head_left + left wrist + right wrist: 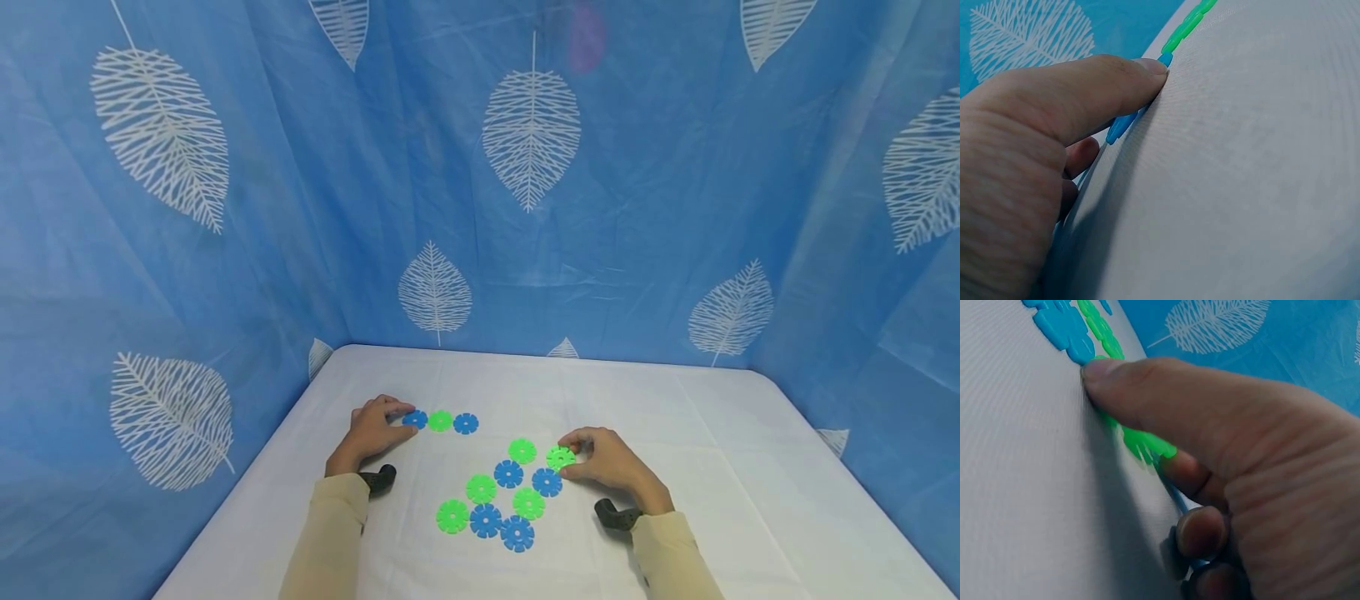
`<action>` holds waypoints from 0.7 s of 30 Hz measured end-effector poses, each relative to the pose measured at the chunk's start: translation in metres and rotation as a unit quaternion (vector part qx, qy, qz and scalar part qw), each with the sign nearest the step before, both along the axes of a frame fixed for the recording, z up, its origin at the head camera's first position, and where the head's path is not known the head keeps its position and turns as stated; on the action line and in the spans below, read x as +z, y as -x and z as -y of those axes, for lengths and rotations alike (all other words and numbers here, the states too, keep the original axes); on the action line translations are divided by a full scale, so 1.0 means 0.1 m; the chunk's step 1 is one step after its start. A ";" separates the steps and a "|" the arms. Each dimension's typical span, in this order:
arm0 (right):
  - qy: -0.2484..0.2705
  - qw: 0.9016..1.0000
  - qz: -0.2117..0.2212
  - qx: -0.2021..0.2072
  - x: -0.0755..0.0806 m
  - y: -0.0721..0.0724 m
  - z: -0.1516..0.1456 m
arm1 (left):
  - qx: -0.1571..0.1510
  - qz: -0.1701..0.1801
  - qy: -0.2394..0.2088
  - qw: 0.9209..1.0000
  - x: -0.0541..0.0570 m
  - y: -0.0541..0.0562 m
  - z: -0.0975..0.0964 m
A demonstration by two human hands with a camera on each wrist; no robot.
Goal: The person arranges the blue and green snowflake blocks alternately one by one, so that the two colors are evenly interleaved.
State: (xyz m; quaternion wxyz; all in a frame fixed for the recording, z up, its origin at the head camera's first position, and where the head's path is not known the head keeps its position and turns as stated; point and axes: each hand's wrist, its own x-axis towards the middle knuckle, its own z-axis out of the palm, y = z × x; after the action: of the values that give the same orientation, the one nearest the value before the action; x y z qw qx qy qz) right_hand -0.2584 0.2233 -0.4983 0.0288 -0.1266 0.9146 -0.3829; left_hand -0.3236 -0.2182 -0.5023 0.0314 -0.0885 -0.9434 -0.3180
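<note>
Evidently, the work is only partly done: towards the far left of the tabletop, a short row runs left blue disc, middle green disc, right blue disc. The left grip pinches the left blue disc at the row's end, the thumb along its edge. Well apart from the row, the right grip pinches a loose green disc between thumb and finger, just beside a scattered cluster of eight more discs, four blue and four green. Judging by the alternating row, three pieces seem placed and nine, counting the pinched green one, seem left to add. Whether the row's discs interlock or merely sit side by side cannot be told.
</note>
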 end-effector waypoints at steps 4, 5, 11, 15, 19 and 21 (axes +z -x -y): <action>-0.001 1.000 -0.019 0.007 -0.01 -0.02 -0.01 | 0.002 0.005 -0.002 1.000 -0.01 0.00 0.00; -0.004 1.000 -0.026 0.008 -0.01 -0.02 -0.01 | 0.002 0.006 -0.003 1.000 -0.01 0.00 0.00; -0.011 0.998 -0.060 0.015 -0.05 -0.02 -0.01 | -0.001 0.010 -0.003 1.000 -0.01 0.02 0.01; -0.001 0.997 -0.070 0.012 -0.05 -0.02 -0.01 | -0.002 0.011 -0.004 1.000 0.02 0.01 0.00; 0.010 0.997 -0.078 0.014 -0.05 -0.01 -0.01 | -0.002 0.013 -0.002 1.000 0.01 0.01 0.00; 0.015 0.997 -0.079 0.015 -0.05 -0.02 -0.01 | -0.001 0.013 -0.001 1.000 0.00 0.01 0.01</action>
State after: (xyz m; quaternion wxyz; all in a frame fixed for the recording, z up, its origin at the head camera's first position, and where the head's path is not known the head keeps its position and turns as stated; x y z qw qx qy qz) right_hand -0.2568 0.2244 -0.5034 -0.0402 -0.1706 0.9063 -0.3845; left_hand -0.3246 -0.2188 -0.5026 0.0184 -0.0855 -0.9432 -0.3206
